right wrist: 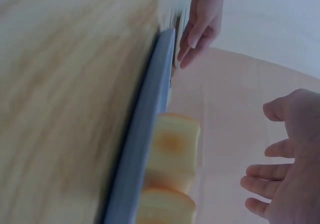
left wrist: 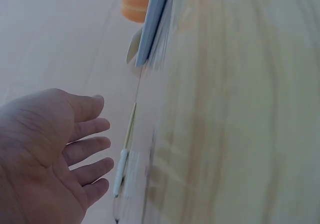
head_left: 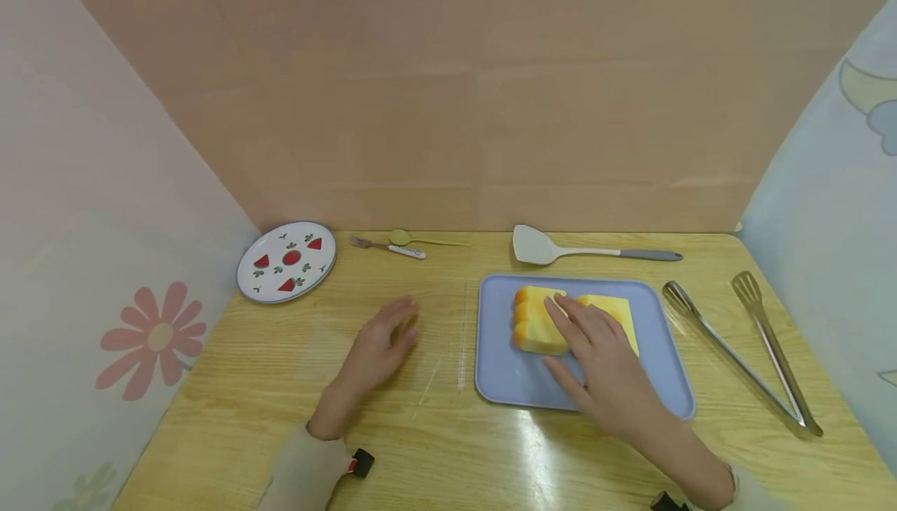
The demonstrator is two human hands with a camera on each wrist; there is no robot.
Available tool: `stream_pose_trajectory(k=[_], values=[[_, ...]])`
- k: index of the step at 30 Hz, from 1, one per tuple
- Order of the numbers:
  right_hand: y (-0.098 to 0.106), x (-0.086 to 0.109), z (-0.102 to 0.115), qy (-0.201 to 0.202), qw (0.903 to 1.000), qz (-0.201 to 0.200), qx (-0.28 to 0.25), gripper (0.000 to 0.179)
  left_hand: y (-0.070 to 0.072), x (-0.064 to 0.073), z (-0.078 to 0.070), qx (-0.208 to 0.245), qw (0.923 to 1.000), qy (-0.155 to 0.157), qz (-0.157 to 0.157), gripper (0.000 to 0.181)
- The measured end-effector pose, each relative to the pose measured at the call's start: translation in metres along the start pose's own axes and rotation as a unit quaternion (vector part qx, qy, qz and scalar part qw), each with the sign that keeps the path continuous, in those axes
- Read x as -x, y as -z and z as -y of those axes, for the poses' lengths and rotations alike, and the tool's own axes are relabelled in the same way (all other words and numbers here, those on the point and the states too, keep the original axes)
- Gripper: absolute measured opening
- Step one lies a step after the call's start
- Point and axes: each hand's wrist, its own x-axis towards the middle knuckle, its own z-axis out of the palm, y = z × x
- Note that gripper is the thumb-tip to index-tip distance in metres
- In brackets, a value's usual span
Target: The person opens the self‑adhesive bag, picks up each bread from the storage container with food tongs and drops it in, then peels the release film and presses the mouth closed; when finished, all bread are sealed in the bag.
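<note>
Pale sleeves (head_left: 301, 470) lie nearest the lens in the head view, at about seven o'clock and between four and five. Reckoned from the middle of a blue tray (head_left: 515, 381), the ridged bread (head_left: 538, 330) sits on it at ten o'clock; the second bread (head_left: 620, 311), partly behind the right hand (head_left: 604, 364), sits between one and two. Both look light and soft, apt to dent under a hard pinch but hardly slippery; opposite sides, held low with flat fingers, seem the surest grip. The tray appears stiff and smooth, best taken by its raised rim. The right hand hangs above the bread, fingers loosely spread, holding nothing, a gap visible in the right wrist view. At nine o'clock, the left hand (head_left: 376, 349) hovers over the wooden table (head_left: 420, 445), relaxed and holding nothing. Farther out lie a spatula (head_left: 589, 251) at twelve, splayed metal tongs (head_left: 772, 347) at three, a fork (head_left: 401, 249) and yellow spoon (head_left: 401, 237) at ten, and a red-patterned plate (head_left: 269, 280) between nine and ten.
</note>
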Motion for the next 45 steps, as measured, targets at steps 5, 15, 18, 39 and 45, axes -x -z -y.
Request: stream_pose_trajectory(k=[5, 15, 18, 39, 45], values=[[-0.012, 0.000, 0.011, 0.032, 0.9992, -0.015, -0.019, 0.072, 0.004, -0.004, -0.029, 0.030, 0.9995, 0.012, 0.007, 0.040], [-0.035, -0.001, 0.032, 0.069, 0.9964, -0.004, -0.049, 0.070, 0.010, -0.011, -0.066, 0.034, 0.9982, 0.048, 0.002, 0.041], [-0.040, -0.002, 0.037, 0.074, 0.9959, 0.002, -0.053, 0.070, 0.006, -0.010, -0.064, 0.030, 0.9991, 0.031, 0.000, 0.041], [-0.070, -0.006, 0.060, 0.013, 0.9852, 0.143, -0.094, 0.081, -0.015, -0.011, -0.064, 0.038, 0.9973, 0.044, -0.046, 0.028], [-0.082, -0.003, 0.059, 0.020, 0.9813, 0.169, -0.090, 0.080, -0.016, -0.010, -0.063, 0.041, 0.9963, 0.048, -0.057, 0.024]])
